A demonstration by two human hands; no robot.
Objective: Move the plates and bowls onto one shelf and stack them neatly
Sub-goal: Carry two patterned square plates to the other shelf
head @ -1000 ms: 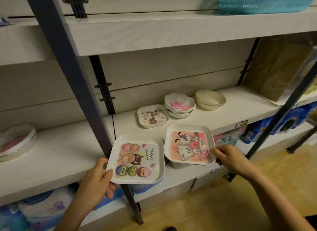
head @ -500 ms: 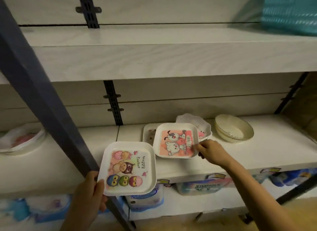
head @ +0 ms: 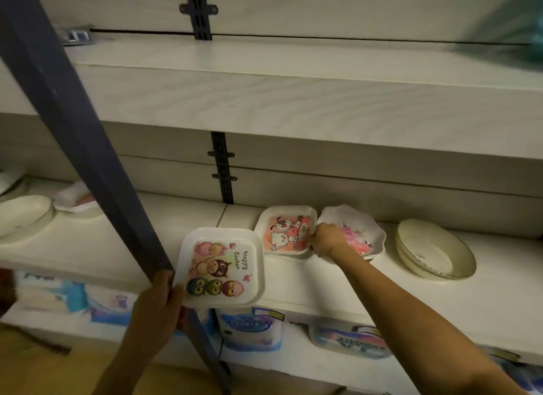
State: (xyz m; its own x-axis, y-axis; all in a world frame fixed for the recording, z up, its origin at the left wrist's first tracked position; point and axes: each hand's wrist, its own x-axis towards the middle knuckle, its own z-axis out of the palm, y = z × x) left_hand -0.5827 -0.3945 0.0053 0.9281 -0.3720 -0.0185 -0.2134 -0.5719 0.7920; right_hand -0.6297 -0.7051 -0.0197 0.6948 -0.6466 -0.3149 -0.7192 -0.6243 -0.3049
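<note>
A pale shelf (head: 323,292) carries a stack of cream bowls (head: 435,249) toward its right end. An owl plate (head: 223,267) is held over the shelf's front edge, its corner gripped by the left hand (head: 158,309). Toward the shelf's back, the right hand (head: 327,240) pinches a cat plate (head: 285,230), partly covering a flowered bowl (head: 361,233).

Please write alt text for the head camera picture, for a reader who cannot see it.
A person's right hand holds a pink cat plate by its edge at the white shelf, beside a flowered bowl and stacked cream bowls. The left hand holds an owl plate before the shelf.
</note>
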